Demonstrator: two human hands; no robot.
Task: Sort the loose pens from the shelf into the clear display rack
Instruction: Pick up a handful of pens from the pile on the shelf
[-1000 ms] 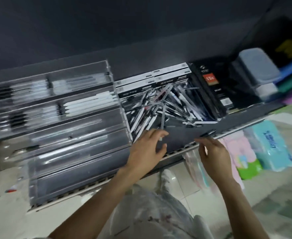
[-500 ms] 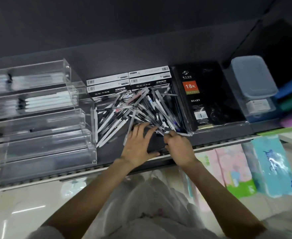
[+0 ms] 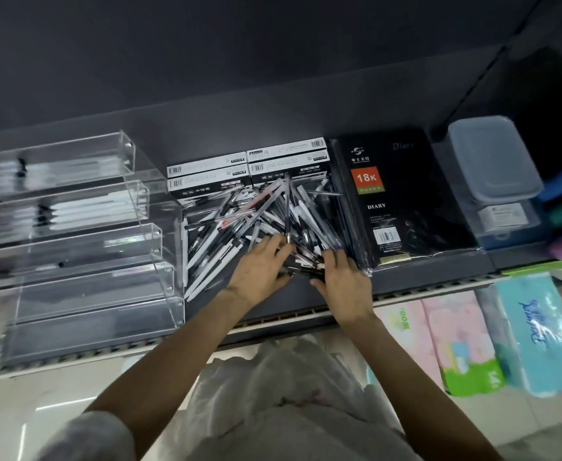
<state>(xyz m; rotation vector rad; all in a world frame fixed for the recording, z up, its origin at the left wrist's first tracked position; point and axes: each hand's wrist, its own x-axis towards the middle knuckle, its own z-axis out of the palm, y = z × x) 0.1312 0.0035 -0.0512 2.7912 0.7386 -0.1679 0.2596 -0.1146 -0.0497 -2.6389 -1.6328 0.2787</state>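
Note:
A heap of loose pens [image 3: 239, 221], white, clear and dark, lies on the dark shelf [image 3: 422, 271] beside the clear display rack [image 3: 155, 234]. The rack's upper tiers hold rows of pens [image 3: 83, 207]; its lower tiers look bare. My left hand [image 3: 259, 271] rests on the heap's front, fingertips pinching the tip of a dark pen [image 3: 286, 207] that points away from me. My right hand [image 3: 342, 277] is just to its right, fingers curled over a small bunch of dark pens [image 3: 306, 262] between the two hands.
Pen boxes [image 3: 249, 164] stand behind the heap. A black wrapped diary [image 3: 402, 201] lies right of it, with stacked plastic containers [image 3: 492, 168] beyond. Tissue packs [image 3: 535, 334] sit on a lower level to the right. The shelf's front edge [image 3: 289, 319] runs below my wrists.
My right hand has moved left from the shelf's front edge into the heap and closed on dark pens. My left hand has stayed at the heap. The view has shifted right.

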